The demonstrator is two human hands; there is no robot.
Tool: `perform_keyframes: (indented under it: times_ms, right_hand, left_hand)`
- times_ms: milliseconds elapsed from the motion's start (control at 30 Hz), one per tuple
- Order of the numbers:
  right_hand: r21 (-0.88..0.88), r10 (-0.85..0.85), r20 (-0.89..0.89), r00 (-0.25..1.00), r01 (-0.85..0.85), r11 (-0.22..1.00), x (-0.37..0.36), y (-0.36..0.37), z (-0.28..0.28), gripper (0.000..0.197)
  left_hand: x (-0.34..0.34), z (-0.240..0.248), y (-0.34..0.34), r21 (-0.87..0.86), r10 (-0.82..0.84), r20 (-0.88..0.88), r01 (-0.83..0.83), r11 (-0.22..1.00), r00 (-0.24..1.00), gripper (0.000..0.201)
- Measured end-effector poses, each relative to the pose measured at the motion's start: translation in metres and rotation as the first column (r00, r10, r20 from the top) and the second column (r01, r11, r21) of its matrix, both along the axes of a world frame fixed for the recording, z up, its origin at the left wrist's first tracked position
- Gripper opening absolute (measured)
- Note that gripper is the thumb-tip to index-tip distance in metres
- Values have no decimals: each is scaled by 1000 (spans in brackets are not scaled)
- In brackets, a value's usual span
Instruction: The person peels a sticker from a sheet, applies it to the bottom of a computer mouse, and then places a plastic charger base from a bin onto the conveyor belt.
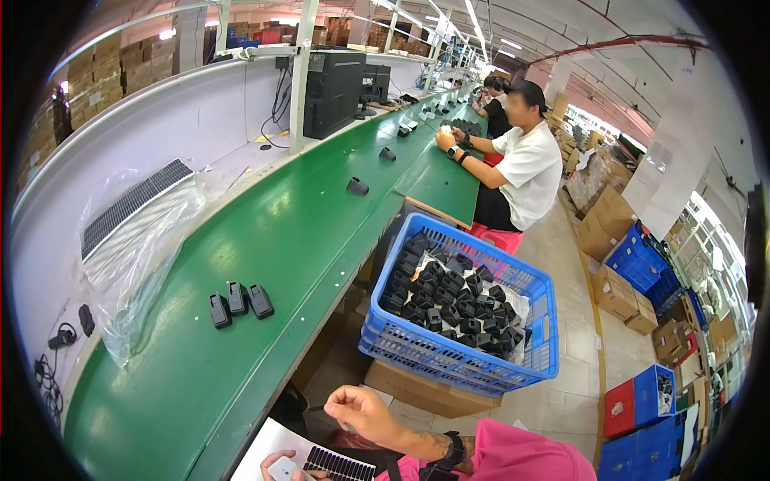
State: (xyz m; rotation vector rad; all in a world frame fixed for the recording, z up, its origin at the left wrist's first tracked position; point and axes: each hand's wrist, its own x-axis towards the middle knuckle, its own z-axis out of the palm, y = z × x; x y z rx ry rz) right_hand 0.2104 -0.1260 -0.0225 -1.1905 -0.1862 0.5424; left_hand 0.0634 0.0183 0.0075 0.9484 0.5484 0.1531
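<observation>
Left hand (282,466) at the bottom edge, grip clamped on a small white part (285,470), over a white sheet (269,445) with a black ribbed strip (338,463). Right hand (361,411) just beside, fingers curled together, holding nothing. Blue crate (461,361) of black plastic parts (449,301) beyond it; three black parts (237,302) on green desk (265,240).

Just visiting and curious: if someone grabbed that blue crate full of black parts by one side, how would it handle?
The blue crate would probably feel heavy, since black parts are heaped well up its walls. Its lattice walls look like stiff plastic, so it likely keeps its shape. Lifted by one side, it may tilt and the loose parts could slide; it already sits slanted on a cardboard box.
</observation>
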Motion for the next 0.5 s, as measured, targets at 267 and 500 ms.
perform_keyframes:
  times_ms: [267,500]
  right_hand:
    - [147,216,-15,976,-211,966,-31,32,14,11]
    - [215,301,-34,953,-287,933,-37,41,13,11]
  left_hand:
    - [4,-3,-8,18,137,83,-139,990,987,48]
    - [-1,3,-6,80,99,94,-107,991,991,46]
